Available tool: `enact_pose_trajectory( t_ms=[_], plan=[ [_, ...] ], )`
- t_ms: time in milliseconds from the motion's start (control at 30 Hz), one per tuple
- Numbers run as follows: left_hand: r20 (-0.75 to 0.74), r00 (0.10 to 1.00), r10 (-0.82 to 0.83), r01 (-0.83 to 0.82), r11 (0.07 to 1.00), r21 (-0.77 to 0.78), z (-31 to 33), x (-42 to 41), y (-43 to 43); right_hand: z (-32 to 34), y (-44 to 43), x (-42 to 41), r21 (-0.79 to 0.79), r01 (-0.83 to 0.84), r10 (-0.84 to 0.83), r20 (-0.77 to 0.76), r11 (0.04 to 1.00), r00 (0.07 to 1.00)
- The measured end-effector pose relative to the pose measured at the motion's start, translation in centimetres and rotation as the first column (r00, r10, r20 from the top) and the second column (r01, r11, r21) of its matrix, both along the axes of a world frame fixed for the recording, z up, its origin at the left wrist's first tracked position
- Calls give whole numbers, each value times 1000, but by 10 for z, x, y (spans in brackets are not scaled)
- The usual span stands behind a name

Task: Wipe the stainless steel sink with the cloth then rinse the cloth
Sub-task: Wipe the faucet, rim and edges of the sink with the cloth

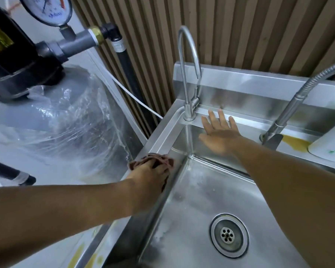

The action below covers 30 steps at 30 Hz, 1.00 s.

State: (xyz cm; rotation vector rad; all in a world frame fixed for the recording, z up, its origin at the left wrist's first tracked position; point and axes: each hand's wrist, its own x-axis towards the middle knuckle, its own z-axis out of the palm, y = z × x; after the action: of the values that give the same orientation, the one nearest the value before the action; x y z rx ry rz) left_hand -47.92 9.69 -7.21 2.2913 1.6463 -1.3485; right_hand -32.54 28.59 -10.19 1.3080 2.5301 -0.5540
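- Clearly wiping: left hand [150, 171] presses the brown cloth [163, 160] on the sink [182, 209]'s left rim, fingers curled over it.
- Right hand [219, 135] rests flat, fingers spread, on the far rim beside the tap [188, 74].
- Next, probably the basin; rinsing comes later.

Sink [184, 192]: brushed steel w/ dull sheen. Cloth [163, 160]: brown, soft, crumpled. Tank wrap [75, 120]: clear glossy plastic. Wall [240, 29]: ribbed wood.

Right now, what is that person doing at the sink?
A person is wiping a metal sink. Their left hand holds a brown cloth against the sink's left edge. Their right hand is open, fingers spread, at the back edge beside the curved tap. No water is running, so the cloth has not been rinsed yet.
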Motion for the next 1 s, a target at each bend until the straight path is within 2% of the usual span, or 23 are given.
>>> enact_pose_trajectory(
  t_ms=[33, 67, 133, 200, 333, 433, 600, 767, 900, 1000],
  plan=[
    [-4, 994, -112, 112, 993, 35, 5, -11, -16, 1, -1, -1, 1, -1, 1, 1, 1000, 1000],
    [91, 991, -94, 85, 992, 96, 5, -19, -27, 1, 0, -1, 4, -1, 1, 7, 1000, 1000],
    [255, 967, -13, -46, 974, 221, 2, -32, -50, 1, -1, -1, 7, 1, -1, 20, 1000, 1000],
    [370, 926, 67, -176, 947, 268, -8, -38, -74, -1, 0, -1, 15, 1, -2, 27, 1000, 1000],
    [552, 829, 92, -320, 886, 334, -21, -28, -134, 2, 0, -2, 17, 17, -18, 37, 1000, 999],
    [537, 830, 151, -360, 880, 309, -21, -23, -131, 5, -4, -4, 11, 40, -41, 43, 999, 998],
    [529, 806, 264, -430, 876, 218, -16, -16, -36, 12, -10, -9, -71, 151, -152, -15, 986, 988],
    [492, 824, 280, -394, 908, 144, -16, -20, 30, 20, -30, -13, -152, 249, -263, -75, 956, 962],
    [536, 813, 226, -358, 921, 154, -17, -25, -6, 17, -74, -16, -157, 255, -284, -205, 954, 937],
    [587, 780, 216, -361, 922, 140, -16, -29, -68, 20, -115, -22, -254, 276, -346, -294, 927, 891]
  ],
)
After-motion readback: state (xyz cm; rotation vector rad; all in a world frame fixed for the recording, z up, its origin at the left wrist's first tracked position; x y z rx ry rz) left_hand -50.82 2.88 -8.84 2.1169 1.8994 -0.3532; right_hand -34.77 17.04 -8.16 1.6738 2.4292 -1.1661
